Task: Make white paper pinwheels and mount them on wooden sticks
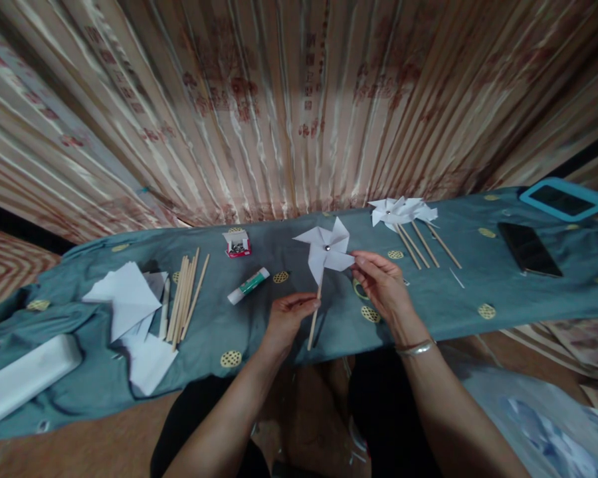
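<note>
A white paper pinwheel [329,257] with a metal pin at its centre is held up above the cloth in front of me. My left hand [292,315] pinches its wooden stick just below the paper blades. With thumb and fingertips, my right hand [381,279] grips the tip of the right-hand blade. The stick's lower end points down toward the front edge of the table. To the left lies a glue stick [249,285], and behind it stands a small open box of pins [238,245].
Bare wooden sticks [182,299] and folded white paper sheets [129,302] lie at left, near a white case [30,378]. Several pinwheels [403,211] lie at the back right. A dark phone [528,249] and a blue-framed device [564,199] are farther right. A patterned curtain hangs behind.
</note>
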The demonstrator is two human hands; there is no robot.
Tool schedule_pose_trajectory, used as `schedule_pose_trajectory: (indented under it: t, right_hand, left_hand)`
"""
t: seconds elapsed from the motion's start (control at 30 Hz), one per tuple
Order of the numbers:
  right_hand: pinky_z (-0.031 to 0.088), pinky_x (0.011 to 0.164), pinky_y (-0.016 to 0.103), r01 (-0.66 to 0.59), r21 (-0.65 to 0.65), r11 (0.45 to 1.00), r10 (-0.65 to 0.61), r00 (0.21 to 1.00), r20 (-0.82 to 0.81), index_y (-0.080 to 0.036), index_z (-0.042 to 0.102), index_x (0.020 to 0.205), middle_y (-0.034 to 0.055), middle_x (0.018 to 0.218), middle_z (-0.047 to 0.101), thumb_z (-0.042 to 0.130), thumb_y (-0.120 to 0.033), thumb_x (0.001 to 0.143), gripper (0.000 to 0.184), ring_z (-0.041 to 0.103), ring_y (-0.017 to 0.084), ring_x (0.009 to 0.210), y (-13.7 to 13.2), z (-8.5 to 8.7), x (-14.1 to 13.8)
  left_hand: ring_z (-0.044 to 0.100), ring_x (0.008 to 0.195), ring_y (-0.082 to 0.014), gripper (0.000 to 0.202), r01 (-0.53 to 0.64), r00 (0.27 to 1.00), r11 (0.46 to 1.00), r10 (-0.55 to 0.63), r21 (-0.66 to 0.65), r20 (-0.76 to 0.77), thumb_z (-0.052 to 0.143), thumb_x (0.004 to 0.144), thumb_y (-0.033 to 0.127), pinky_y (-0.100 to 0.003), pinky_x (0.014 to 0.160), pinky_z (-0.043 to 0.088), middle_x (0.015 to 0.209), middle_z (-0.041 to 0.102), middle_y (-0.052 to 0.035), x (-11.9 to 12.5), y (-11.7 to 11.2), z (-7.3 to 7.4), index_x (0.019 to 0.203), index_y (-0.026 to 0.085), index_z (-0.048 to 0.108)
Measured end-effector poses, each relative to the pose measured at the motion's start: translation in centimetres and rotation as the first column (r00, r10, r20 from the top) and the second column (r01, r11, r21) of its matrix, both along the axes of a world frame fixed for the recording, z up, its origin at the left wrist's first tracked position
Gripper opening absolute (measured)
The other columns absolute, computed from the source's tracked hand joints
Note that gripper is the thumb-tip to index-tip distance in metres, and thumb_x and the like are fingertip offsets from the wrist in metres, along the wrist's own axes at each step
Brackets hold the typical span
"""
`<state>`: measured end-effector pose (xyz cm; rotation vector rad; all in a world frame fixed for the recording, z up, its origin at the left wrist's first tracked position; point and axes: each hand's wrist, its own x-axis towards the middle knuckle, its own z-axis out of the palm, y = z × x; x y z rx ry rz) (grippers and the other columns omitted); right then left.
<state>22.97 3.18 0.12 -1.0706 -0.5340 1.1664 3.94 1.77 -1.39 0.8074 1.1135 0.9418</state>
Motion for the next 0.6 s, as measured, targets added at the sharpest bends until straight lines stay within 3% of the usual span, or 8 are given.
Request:
schedule_pose_trajectory:
  t: [0.23,0.43,0.5,0.6]
  right_hand:
    - [0.050,0.056,0.022,-0.103,0.010,0.995,0.101,0.986,0.130,-0.027,0.079,0.072,-0.0008,0.071,0.076,0.090,-0.040,0.053,0.026,0.063,0.011,0.060,-0.6,-0.7,-1.5]
    - [0.047,0.058,0.027,-0.392,-0.051,0.918,0.383,0.850,0.361,-0.023,0.080,0.076,0.0045,0.074,0.077,0.083,-0.050,0.064,0.029,0.064,0.015,0.065,-1.8,-0.8,-2.2]
    - [0.045,0.055,0.026,-0.340,-0.036,0.940,0.331,0.877,0.348,-0.022,0.080,0.072,0.0051,0.073,0.076,0.081,-0.052,0.065,0.031,0.062,0.014,0.062,-1.7,-0.8,-1.4]
    - [0.041,0.050,0.023,-0.143,0.015,0.990,0.135,0.960,0.245,-0.023,0.077,0.066,0.0030,0.068,0.075,0.083,-0.053,0.063,0.031,0.056,0.010,0.055,-1.3,-0.7,0.0]
  left_hand:
    - [0.061,0.063,-0.0150,0.033,-0.042,0.999,0.999,0.042,-0.013,0.017,0.090,0.044,0.036,-0.029,0.069,0.048,0.066,0.073,-0.0049,-0.1,0.3,0.1,0.068,0.017,0.078]
    - [0.060,0.062,-0.0132,0.032,-0.079,0.996,0.997,0.080,-0.013,0.050,0.090,0.044,0.033,-0.027,0.068,0.047,0.066,0.073,-0.0041,-0.3,0.5,-0.1,0.069,0.017,0.078]
    - [0.060,0.061,-0.0131,0.033,-0.091,0.995,0.996,0.091,-0.019,0.042,0.090,0.043,0.033,-0.027,0.068,0.047,0.065,0.072,-0.0036,-0.4,0.5,-0.1,0.068,0.017,0.078]
    - [0.061,0.063,-0.0140,0.034,-0.096,0.994,0.995,0.097,-0.030,0.045,0.091,0.041,0.034,-0.027,0.069,0.048,0.065,0.073,-0.0038,-0.3,0.4,0.1,0.067,0.017,0.078]
